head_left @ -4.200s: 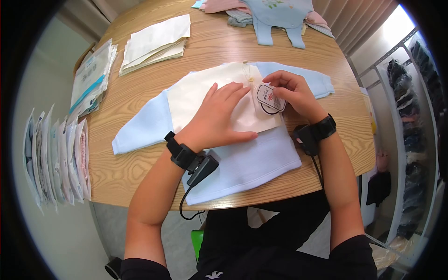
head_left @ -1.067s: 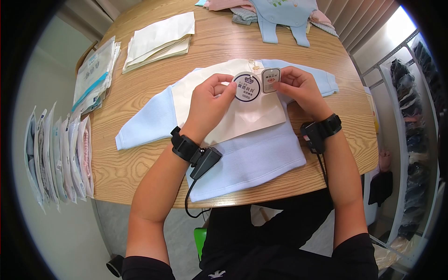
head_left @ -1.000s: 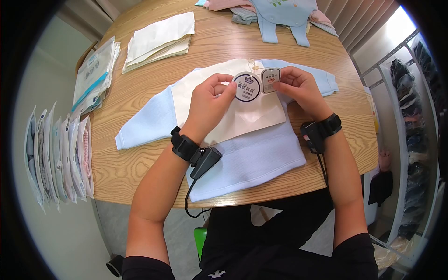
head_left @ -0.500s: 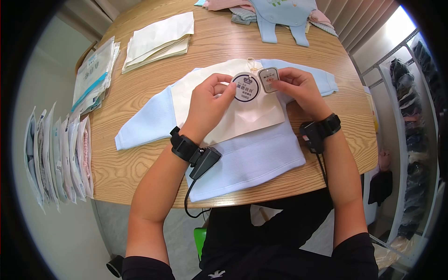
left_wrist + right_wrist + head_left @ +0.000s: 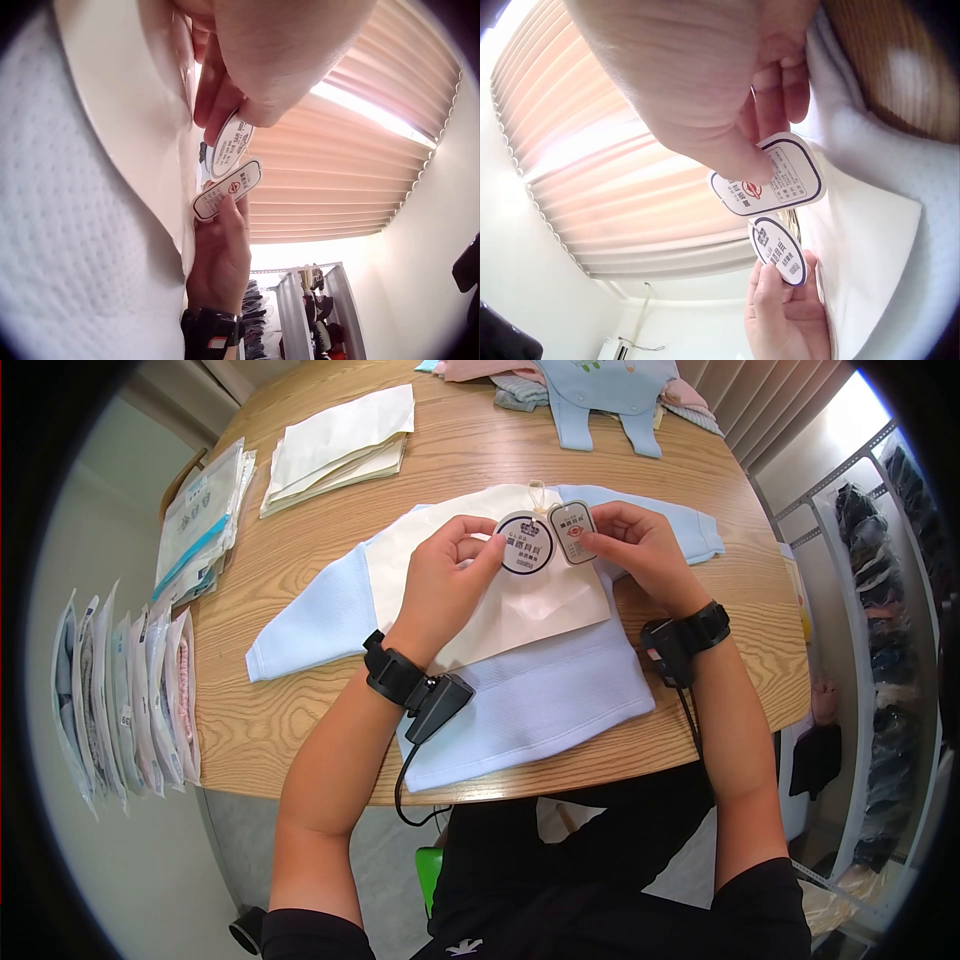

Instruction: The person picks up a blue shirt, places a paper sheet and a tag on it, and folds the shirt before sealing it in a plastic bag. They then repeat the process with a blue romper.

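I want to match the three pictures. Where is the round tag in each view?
Head: the round tag is upper middle, pinched by the left hand.
Left wrist: the round tag is near centre.
Right wrist: the round tag is lower middle.
Shared landmark: the rectangular tag beside it, held by the right hand.

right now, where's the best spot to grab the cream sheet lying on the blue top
Probably its near edge: the cream sheet lies flat on the blue top, and that edge is bare. Come from the person's side, sliding fingers under.
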Demonstrator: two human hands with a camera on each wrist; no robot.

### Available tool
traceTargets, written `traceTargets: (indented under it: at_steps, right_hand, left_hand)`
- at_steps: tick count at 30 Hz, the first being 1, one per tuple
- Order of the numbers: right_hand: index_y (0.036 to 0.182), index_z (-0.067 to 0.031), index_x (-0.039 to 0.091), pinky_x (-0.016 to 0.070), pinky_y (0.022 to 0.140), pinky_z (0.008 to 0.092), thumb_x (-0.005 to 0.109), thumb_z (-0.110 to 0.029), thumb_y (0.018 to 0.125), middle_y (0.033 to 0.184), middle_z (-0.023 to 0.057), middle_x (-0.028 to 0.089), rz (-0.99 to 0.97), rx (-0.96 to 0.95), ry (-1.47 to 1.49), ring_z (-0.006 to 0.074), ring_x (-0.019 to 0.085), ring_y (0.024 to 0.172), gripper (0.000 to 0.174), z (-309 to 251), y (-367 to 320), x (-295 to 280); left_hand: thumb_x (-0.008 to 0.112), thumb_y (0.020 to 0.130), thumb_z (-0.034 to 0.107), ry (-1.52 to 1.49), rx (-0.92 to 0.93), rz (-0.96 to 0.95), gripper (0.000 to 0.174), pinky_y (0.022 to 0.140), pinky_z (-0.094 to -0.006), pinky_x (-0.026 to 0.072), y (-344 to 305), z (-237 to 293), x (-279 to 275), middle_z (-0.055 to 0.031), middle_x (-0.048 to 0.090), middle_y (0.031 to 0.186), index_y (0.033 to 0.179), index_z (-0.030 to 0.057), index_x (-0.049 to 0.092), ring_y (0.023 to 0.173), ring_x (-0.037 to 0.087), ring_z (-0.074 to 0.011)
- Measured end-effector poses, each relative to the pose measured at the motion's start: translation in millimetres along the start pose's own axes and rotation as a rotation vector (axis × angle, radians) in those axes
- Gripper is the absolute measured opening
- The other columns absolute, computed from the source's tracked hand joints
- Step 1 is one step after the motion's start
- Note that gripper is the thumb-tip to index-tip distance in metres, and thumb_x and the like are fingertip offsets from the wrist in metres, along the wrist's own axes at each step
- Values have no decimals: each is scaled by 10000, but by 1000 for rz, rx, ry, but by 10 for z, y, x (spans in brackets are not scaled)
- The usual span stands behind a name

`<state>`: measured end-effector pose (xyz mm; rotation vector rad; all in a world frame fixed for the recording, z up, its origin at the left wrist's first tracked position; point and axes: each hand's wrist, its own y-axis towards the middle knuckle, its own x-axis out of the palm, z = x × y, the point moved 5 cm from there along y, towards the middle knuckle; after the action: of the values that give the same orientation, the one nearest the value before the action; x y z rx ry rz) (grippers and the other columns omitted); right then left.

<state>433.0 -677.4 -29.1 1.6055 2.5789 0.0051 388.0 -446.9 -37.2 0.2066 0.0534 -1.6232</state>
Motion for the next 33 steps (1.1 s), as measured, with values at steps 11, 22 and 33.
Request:
traceTargets:
  at_steps: [11, 22, 33]
  right_hand:
    - [1340, -9, 591, 543, 841, 249, 694, -98, 960, 1032, 74, 733, 23, -12, 50, 118, 678, 978, 404, 4, -17, -20]
    - [1253, 4, 670, 548, 810, 245, 690, -115, 960, 1018, 109, 756, -40, 26, -78, 116, 689, 939, 317, -10, -37, 51]
    - [1236, 2, 673, 534, 877, 239, 679, -127, 963, 1147, 102, 716, -24, -13, -41, 122, 666, 1034, 302, 10, -17, 23]
  left_hand:
    - [638, 1009, 122, -8, 14, 29, 226, 656, -182, 458, -16, 20, 4, -8, 689, 791, 1150, -52, 606, 720, 576, -22]
    - [669, 980, 123, 75, -1, 22, 254, 654, -186, 459, -39, 89, 8, -15, 714, 778, 1175, -34, 621, 715, 592, -29]
    - [723, 928, 303, 759, 393, -39, 492, 1148, -484, 350, -76, 149, 76, -229, 551, 1437, 1331, 43, 614, 1386, 468, -367]
